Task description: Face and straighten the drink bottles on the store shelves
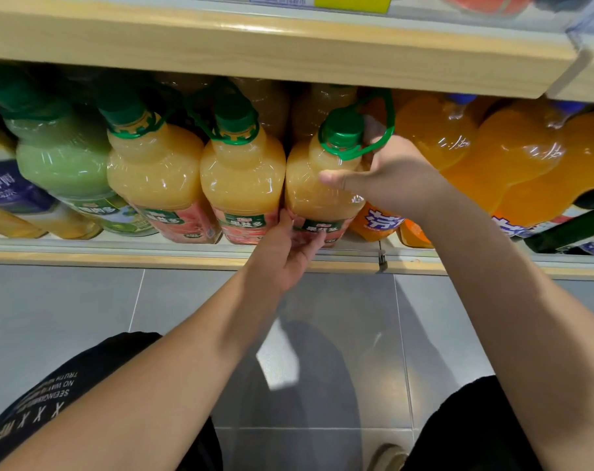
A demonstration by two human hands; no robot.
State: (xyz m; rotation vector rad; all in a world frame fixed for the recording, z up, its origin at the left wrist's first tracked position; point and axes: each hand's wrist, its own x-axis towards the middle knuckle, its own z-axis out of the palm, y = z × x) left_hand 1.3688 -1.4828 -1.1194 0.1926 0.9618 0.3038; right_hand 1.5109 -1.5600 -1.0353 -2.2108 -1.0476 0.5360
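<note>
A row of large peach-juice bottles with green caps and green carry loops stands on the low shelf [187, 256]. My right hand [394, 178] grips the shoulder of the rightmost peach-juice bottle [312, 185], thumb across its front. My left hand [285, 256] holds the same bottle at its label near the base. Two matching peach-juice bottles [243, 175] [156, 175] stand just left of it, labels facing out. A pale green juice bottle [61, 161] stands further left.
Orange soda bottles [513, 158] crowd the shelf to the right, touching my right wrist. The wooden upper shelf [255, 45] hangs close above the caps. A dark bottle [574, 229] leans at far right. Grey floor tiles [85, 307] lie below.
</note>
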